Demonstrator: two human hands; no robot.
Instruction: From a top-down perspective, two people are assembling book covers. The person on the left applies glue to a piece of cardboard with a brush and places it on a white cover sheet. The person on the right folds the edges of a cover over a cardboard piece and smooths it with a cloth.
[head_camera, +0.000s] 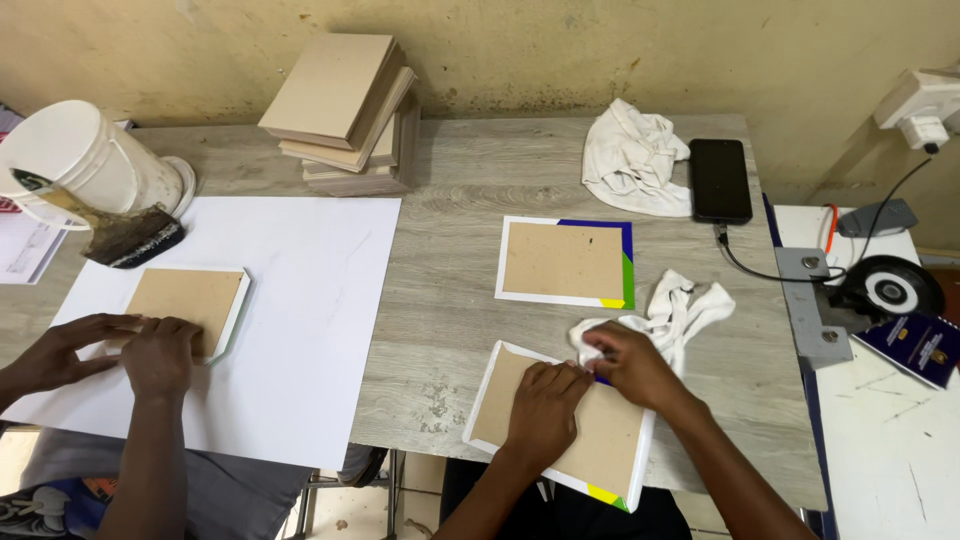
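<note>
A brown board (600, 440) lies on a white sheet with a yellow and green corner (607, 495) at the table's near edge. My left hand (543, 402) rests palm down on the board, fingertips at its far edge, gripping nothing. Just right of it, my right hand (628, 366) pinches a white cloth (672, 312) against the board's far edge. A second brown board on a white sheet with blue, green and yellow edges (566, 262) lies beyond my hands, untouched.
At the left, another person's two hands (120, 350) press a brown board (185, 297) on a large white paper (300, 320). A stack of boards (345, 100), a white bucket (75, 160), a brush (125, 238), a crumpled cloth (630, 155) and a black phone (719, 180) stand farther back.
</note>
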